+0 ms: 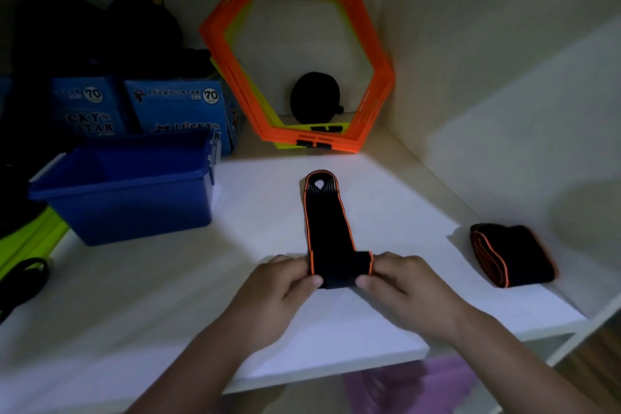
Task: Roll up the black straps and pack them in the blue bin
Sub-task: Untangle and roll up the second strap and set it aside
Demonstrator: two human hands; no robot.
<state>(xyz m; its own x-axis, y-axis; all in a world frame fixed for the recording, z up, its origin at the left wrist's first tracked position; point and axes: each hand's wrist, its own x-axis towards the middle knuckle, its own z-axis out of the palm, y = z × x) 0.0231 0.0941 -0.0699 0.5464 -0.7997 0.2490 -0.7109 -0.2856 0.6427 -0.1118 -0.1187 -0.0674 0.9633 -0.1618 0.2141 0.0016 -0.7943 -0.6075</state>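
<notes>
Head view of a white shelf (336, 319) in dim light. Centre: black strap with orange edging (327, 222), lying flat and running away from the viewer, far end finishing in a small loop, near end turned into a short roll. Left hand (279, 289) closed on the left end of that roll, thumb on its front face; right hand (400, 282) closed on the right end, fingers curled over the top, thumb likewise on the front. Roll resting on the shelf between the two hands. Right, well apart from the hands: second black strap (510, 255), already wound into a flattened coil, lying near the shelf's side wall. Left: blue bin (134, 202), open-topped, standing on the shelf; interior dark, contents not discernible. Behind the bin: blue boxes printed "LUCKY STAR" (178, 111), with dark bags (100, 33) above them. Rear centre: stack of orange hexagonal frames (376, 54) leaning against the back wall, a round black object (314, 97) visible through the opening. Far left edge: yellow-green item (30, 242) and a black cord (23, 282), partly cut off.
</notes>
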